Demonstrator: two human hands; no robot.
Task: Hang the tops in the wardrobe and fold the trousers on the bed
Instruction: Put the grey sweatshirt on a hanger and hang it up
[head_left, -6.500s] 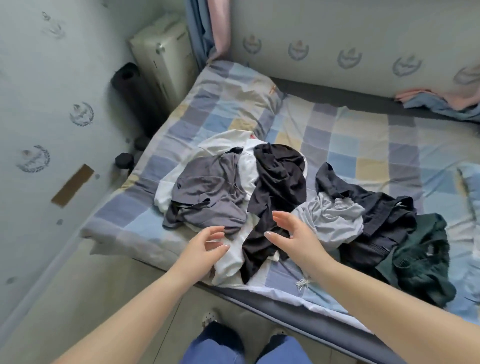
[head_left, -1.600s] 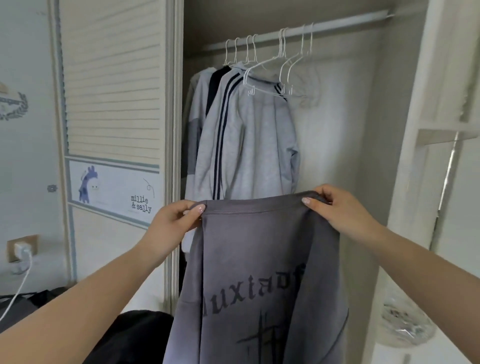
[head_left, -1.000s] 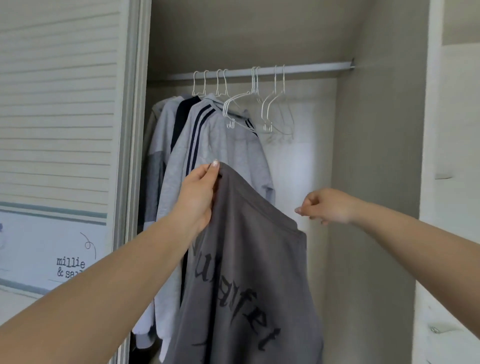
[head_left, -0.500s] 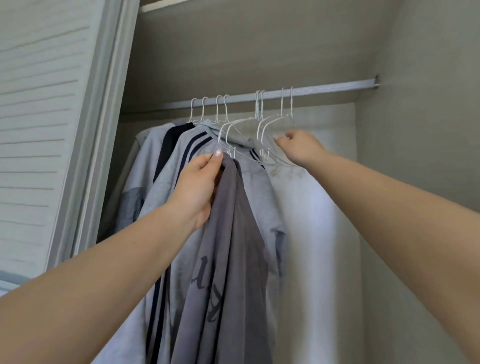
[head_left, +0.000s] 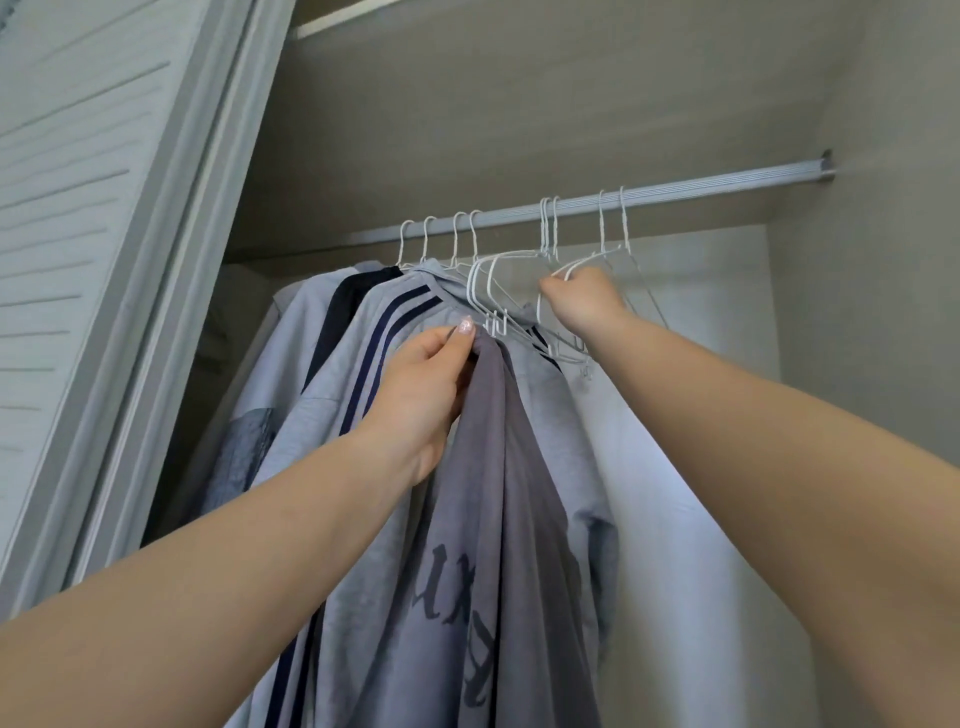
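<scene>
A grey top with dark lettering (head_left: 498, 519) hangs bunched from my left hand (head_left: 421, 384), which pinches its upper edge just below the rail. My right hand (head_left: 584, 304) reaches up and grips a bare white wire hanger (head_left: 597, 260) that hooks on the metal wardrobe rail (head_left: 675, 189). Several more white hangers (head_left: 498, 280) hang to its left, some bare and some carrying clothes.
A light grey jacket with navy stripes (head_left: 374, 353) and other tops hang at the left of the wardrobe. The slatted sliding door (head_left: 78, 208) stands at the left. The rail's right part and the white back wall (head_left: 691, 467) are bare. A shelf runs above.
My right hand has moved slightly along the bare hangers and now closes on one. My left hand still holds the grey top at about the same height. The camera has come closer.
</scene>
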